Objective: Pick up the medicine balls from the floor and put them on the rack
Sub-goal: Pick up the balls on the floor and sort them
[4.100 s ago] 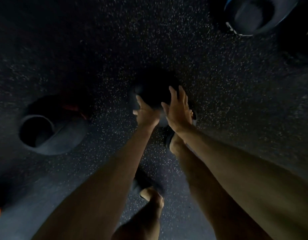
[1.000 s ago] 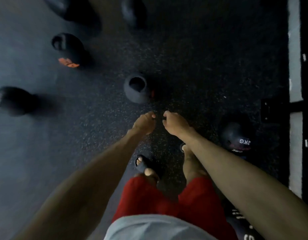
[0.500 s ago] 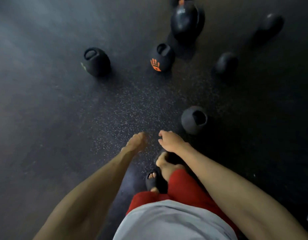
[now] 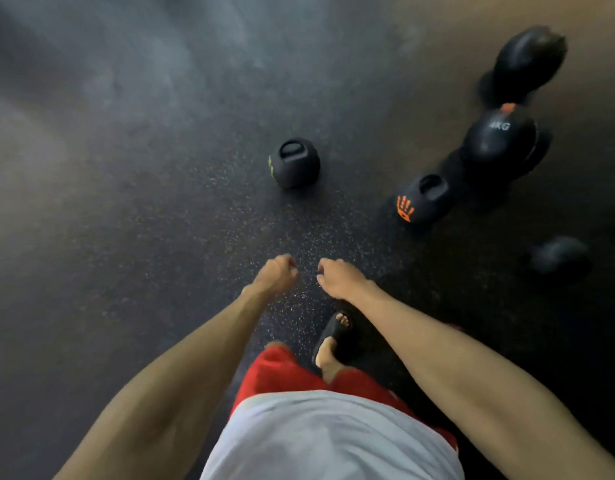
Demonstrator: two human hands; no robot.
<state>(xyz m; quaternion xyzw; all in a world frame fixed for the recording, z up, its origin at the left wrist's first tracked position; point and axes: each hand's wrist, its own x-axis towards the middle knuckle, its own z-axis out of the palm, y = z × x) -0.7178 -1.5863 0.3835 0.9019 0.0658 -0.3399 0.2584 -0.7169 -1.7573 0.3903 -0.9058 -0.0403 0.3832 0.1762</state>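
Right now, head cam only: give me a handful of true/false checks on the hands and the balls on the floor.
1. Both hands are empty. True: the left hand and right hand are loosely curled with nothing in them.
2. The ball with the orange handprint is held by the right hand. False: it lies on the floor, apart from both hands.
3. The ball with the green mark lies alone, left of the orange-print one. True.
4. A ball marked 4KG is in view. True, though the lettering is blurred.
5. The rack is visible. False: only floor and balls show.
6. The person wears blue shorts. False: the shorts are red.
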